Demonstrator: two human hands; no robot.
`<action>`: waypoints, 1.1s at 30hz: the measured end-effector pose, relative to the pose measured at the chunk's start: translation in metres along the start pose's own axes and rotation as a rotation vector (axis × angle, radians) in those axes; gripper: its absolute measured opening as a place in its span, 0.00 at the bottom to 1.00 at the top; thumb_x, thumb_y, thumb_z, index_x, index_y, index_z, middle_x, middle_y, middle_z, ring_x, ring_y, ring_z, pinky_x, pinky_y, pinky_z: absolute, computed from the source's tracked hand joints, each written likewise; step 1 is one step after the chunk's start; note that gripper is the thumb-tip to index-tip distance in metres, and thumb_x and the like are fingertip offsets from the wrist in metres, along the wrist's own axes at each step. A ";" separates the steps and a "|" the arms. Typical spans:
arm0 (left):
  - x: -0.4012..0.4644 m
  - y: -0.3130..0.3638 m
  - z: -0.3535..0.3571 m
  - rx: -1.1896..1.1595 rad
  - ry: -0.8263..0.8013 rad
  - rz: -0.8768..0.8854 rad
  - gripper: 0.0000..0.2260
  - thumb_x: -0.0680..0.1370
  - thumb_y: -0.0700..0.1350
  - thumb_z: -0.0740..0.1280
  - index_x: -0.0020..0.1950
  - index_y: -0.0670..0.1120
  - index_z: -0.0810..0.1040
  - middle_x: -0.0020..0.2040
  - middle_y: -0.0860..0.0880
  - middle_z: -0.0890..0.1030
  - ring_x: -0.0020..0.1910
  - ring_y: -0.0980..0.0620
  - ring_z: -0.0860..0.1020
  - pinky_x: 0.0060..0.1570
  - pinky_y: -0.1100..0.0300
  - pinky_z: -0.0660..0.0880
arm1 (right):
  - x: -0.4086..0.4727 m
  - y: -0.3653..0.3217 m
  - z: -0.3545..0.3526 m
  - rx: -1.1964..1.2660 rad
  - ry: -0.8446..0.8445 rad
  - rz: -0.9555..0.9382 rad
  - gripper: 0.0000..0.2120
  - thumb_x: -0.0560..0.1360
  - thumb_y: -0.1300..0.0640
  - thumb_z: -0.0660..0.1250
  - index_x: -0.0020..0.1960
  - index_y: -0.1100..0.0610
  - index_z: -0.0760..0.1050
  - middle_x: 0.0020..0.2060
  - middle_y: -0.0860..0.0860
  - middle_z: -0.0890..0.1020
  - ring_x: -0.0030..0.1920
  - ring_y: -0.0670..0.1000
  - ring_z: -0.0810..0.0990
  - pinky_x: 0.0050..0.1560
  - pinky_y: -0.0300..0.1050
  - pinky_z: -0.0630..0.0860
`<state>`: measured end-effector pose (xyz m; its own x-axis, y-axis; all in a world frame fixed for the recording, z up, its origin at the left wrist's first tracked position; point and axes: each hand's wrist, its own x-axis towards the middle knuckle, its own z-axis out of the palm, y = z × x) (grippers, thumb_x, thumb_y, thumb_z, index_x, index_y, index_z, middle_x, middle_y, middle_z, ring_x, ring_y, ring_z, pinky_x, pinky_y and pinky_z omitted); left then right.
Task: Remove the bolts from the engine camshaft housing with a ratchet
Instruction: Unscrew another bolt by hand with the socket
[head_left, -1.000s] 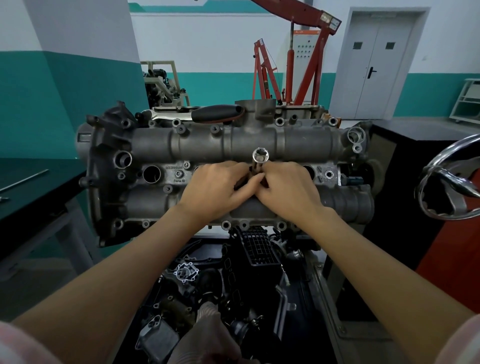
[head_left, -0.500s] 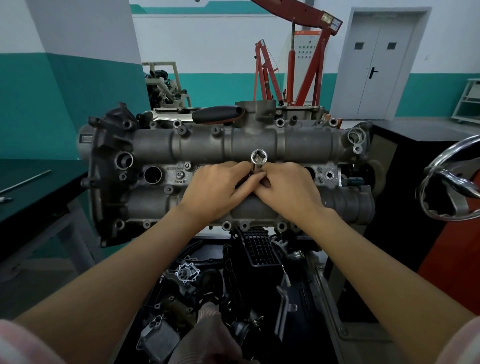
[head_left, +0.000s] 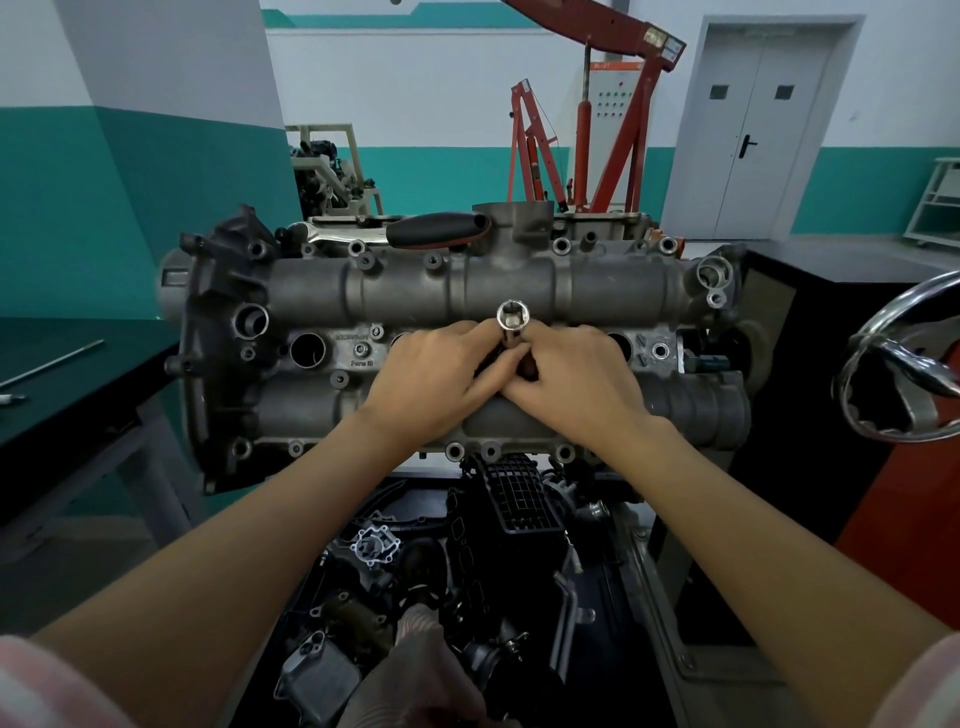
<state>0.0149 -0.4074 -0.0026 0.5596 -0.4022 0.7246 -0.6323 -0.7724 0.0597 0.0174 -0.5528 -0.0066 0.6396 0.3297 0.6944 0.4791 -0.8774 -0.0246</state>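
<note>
The grey camshaft housing (head_left: 405, 291) lies across the middle of the view, with bolts (head_left: 358, 349) and empty holes along its flanges. A chrome socket (head_left: 512, 318) stands upright at its centre, square drive end up. My left hand (head_left: 436, 379) and my right hand (head_left: 576, 379) meet around the socket's lower part, fingers curled on it from both sides. What lies under the fingers is hidden. A ratchet with a black and red handle (head_left: 436, 235) rests on the housing's far edge.
A black workbench (head_left: 62, 384) with a thin rod stands at the left. A chrome handwheel (head_left: 904, 374) juts in at the right. Below the housing sits a tray of dark engine parts (head_left: 498, 571). Red engine cranes (head_left: 613, 135) stand behind.
Both hands stay at the socket, with only small shifts of the fingers around it. The housing and the ratchet have not moved.
</note>
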 end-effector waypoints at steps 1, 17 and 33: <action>0.000 0.000 0.000 -0.007 -0.005 -0.009 0.27 0.76 0.59 0.49 0.45 0.41 0.80 0.39 0.44 0.81 0.35 0.42 0.79 0.32 0.50 0.73 | 0.000 0.000 -0.001 0.002 0.004 0.014 0.11 0.75 0.50 0.60 0.45 0.57 0.75 0.32 0.50 0.77 0.38 0.53 0.76 0.38 0.40 0.55; -0.001 -0.001 0.002 0.052 0.022 0.053 0.19 0.77 0.52 0.54 0.44 0.39 0.77 0.33 0.44 0.80 0.26 0.42 0.77 0.25 0.62 0.62 | -0.001 0.002 0.002 0.000 0.032 -0.045 0.12 0.74 0.50 0.60 0.48 0.59 0.71 0.39 0.51 0.79 0.40 0.53 0.76 0.44 0.43 0.63; -0.001 -0.001 -0.001 0.012 -0.009 0.028 0.28 0.75 0.60 0.49 0.44 0.40 0.79 0.36 0.47 0.80 0.32 0.46 0.77 0.29 0.52 0.71 | 0.000 0.000 0.000 -0.025 -0.027 -0.024 0.06 0.74 0.56 0.60 0.40 0.57 0.66 0.35 0.53 0.77 0.39 0.53 0.73 0.46 0.43 0.62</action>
<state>0.0143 -0.4061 -0.0026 0.5468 -0.4276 0.7198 -0.6413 -0.7666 0.0317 0.0178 -0.5530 -0.0067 0.6443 0.3599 0.6748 0.4793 -0.8776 0.0104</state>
